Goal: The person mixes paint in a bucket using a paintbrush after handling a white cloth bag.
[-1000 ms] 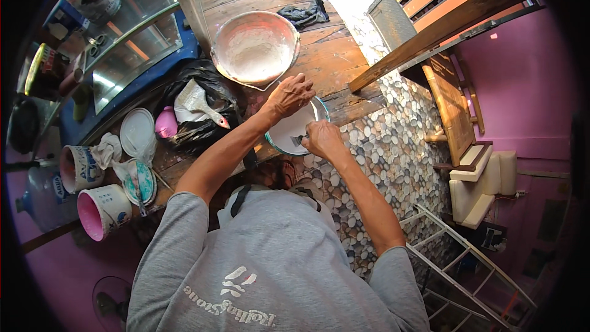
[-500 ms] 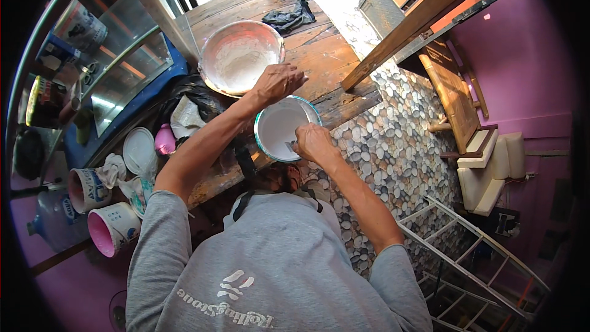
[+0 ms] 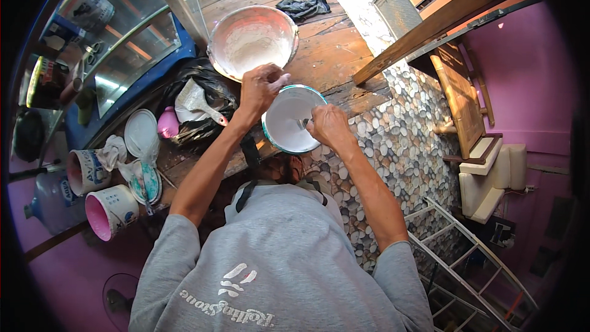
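My left hand (image 3: 263, 86) is in the air at the near edge of a pinkish bucket (image 3: 251, 37) of pale powder, fingers curled and bunched, whitish on the tips; whatever they hold is unclear. My right hand (image 3: 329, 124) grips a metal scraper (image 3: 302, 124) dipped into a teal-rimmed container (image 3: 286, 132) of smooth white mixture. Left of them, a paintbrush (image 3: 200, 101) lies on a black plastic bag (image 3: 218, 80) beside a pink object (image 3: 168, 124) on the wooden platform (image 3: 326, 43).
White lid (image 3: 141, 124), rags (image 3: 114, 150), small tubs (image 3: 110, 212) and glass display case (image 3: 132, 64) on the left. Crumpled dark plastic (image 3: 304, 5) at the back. A slanted wooden beam (image 3: 418, 37), pebble-patterned floor (image 3: 393, 160), bamboo bench (image 3: 455, 98) and metal ladder (image 3: 461, 258) on the right.
My left hand has moved left and down from over the container toward the bucket's near edge, fingers bunched. My right hand has risen slightly and shifted right, still in the container with the scraper.
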`<state>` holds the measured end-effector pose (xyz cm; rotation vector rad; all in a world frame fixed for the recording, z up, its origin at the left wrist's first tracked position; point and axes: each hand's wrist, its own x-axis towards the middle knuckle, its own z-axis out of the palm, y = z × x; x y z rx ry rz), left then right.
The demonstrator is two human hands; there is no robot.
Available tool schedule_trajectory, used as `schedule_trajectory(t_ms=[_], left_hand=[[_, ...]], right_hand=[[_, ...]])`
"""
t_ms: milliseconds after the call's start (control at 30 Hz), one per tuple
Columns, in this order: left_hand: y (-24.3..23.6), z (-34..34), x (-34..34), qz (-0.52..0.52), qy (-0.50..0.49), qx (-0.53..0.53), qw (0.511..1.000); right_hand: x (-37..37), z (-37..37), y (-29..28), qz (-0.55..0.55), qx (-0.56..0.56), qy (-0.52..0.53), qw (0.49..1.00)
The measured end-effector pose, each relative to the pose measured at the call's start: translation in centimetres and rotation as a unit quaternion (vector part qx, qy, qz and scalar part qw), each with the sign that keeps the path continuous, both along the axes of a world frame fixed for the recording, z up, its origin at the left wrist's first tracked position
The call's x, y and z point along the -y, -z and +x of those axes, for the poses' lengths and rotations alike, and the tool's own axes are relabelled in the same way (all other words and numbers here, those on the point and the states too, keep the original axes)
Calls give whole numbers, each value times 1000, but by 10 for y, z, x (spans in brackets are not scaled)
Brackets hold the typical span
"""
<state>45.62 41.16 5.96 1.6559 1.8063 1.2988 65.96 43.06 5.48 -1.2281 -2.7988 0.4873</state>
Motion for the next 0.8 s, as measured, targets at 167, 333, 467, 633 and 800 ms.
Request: schedule_trajectory(t_ms=[167,333,467,633,800], left_hand=[[55,-29,69,-58,-112,286,950],[69,-34,100,-95,-45,546,831],[69,-32,105,-135,-37,584,799],[63,-30,105,-167,-39,626,761],[83,-38,103,-160,-4,634,756]], right_hand=[[1,-12,18,42,14,-2,999],[4,-25,15,-9,4,-40,999],[5,-29,10,-53,10,-56,997],[-9,-31,0,-48,17,-4,999],[-12,-21,4,-21,54,-10,998]])
